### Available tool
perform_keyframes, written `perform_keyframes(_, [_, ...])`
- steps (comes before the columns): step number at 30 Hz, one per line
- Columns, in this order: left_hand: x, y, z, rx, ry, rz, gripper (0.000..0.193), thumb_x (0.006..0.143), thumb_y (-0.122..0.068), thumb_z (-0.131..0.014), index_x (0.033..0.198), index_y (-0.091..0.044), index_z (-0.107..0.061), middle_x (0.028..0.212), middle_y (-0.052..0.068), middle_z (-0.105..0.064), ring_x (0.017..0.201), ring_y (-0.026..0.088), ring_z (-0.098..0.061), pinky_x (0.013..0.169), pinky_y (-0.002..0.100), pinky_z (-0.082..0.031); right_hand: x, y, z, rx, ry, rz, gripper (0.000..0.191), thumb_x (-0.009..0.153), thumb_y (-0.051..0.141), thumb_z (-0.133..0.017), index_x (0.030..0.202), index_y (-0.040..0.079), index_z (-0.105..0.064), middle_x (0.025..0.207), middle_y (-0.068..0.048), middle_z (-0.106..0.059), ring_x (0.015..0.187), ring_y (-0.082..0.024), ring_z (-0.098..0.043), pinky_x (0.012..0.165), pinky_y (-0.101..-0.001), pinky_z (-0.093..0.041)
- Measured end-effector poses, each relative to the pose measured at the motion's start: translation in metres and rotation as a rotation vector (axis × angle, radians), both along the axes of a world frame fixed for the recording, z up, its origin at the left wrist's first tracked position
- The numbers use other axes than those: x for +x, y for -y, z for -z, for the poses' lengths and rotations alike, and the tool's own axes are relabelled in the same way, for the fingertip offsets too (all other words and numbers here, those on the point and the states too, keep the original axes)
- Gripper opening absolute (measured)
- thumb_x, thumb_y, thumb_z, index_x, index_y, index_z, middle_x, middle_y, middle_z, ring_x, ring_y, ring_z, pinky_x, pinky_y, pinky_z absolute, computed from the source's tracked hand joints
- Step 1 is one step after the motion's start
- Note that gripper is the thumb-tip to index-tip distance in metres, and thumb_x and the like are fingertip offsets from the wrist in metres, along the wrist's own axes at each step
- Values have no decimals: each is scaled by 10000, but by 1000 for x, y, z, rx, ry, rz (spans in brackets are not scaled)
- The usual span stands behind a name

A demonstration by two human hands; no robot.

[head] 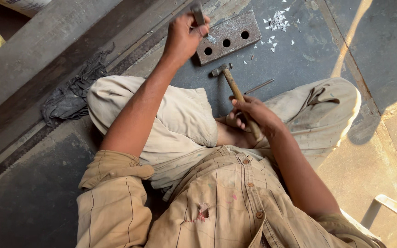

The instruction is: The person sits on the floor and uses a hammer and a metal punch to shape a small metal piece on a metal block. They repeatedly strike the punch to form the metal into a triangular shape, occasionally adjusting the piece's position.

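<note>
My left hand (pixel 184 34) is closed around a short grey metal tool (pixel 198 14), held upright over the near left corner of a thick steel block (pixel 235 28) with three round holes. A small shiny metal piece (pixel 212 39) lies under the tool's tip on the block. My right hand (pixel 253 115) grips the wooden handle of a hammer (pixel 228 78). The hammer's steel head (pixel 219 70) hovers low just in front of the block. I sit cross-legged on the floor, and my beige trousers lie below both hands.
Several small shiny metal offcuts (pixel 277 20) lie scattered beyond the block. A thin metal rod (pixel 259 86) rests on the floor beside the hammer. A dark crumpled rag (pixel 72 94) lies at left against a long steel beam (pixel 37 50). A pale frame corner (pixel 394 206) shows at lower right.
</note>
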State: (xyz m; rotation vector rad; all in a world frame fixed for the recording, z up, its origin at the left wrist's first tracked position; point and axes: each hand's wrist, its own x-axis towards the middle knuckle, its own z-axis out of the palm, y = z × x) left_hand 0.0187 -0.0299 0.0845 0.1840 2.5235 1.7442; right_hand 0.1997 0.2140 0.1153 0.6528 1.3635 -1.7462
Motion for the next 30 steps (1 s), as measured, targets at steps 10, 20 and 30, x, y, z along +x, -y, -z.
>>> perform_keyframes(10, [-3,-25,48,-23,-97,-63,175,894,-165,-772,1038,-76,-730,945,65,-818,910,230,-799,782,367,-592,10,18,-1,94,-40,8,276,1016,307,-643,972,70,-509,637,4,-464,415,-93,-416,354,-269,-335])
perform_keyframes(20, [-5,-22,71,-104,-128,-31,167,911,-177,-786,1036,-73,-748,923,108,-791,894,265,-773,764,400,-574,9,20,2,134,-23,1,268,1007,327,-589,1105,77,-596,623,19,-446,399,-88,-413,339,-265,-332])
perform_keyframes(30, [-8,-25,65,-78,-115,-18,173,870,-162,-798,1015,-84,-745,930,82,-801,880,217,-780,770,380,-587,27,21,-20,342,-336,6,313,1027,290,-588,1217,42,-586,623,26,-454,424,-94,-456,380,-275,-399])
